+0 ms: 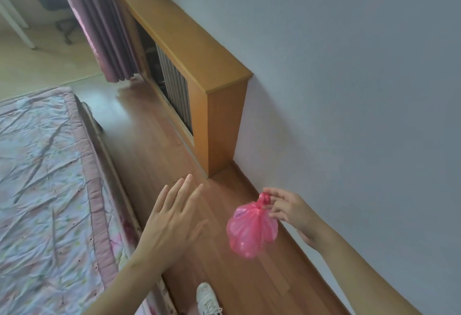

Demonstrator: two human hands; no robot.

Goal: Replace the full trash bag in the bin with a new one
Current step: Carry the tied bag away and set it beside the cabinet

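A small red plastic trash bag (252, 229), tied in a knot at its top, hangs above the wooden floor. My right hand (290, 211) pinches the knot with its fingertips, close to the white wall. To the left of the bag, my left hand (174, 217) is held flat with fingers spread and holds nothing. No bin is in view.
A bed with a pale floral quilt (42, 190) fills the left side. A wooden radiator cover (199, 70) stands against the wall ahead. A purple curtain (99, 20) hangs beyond it. A strip of wooden floor (154, 140) runs between bed and wall. A white shoe (207, 299) shows at the bottom.
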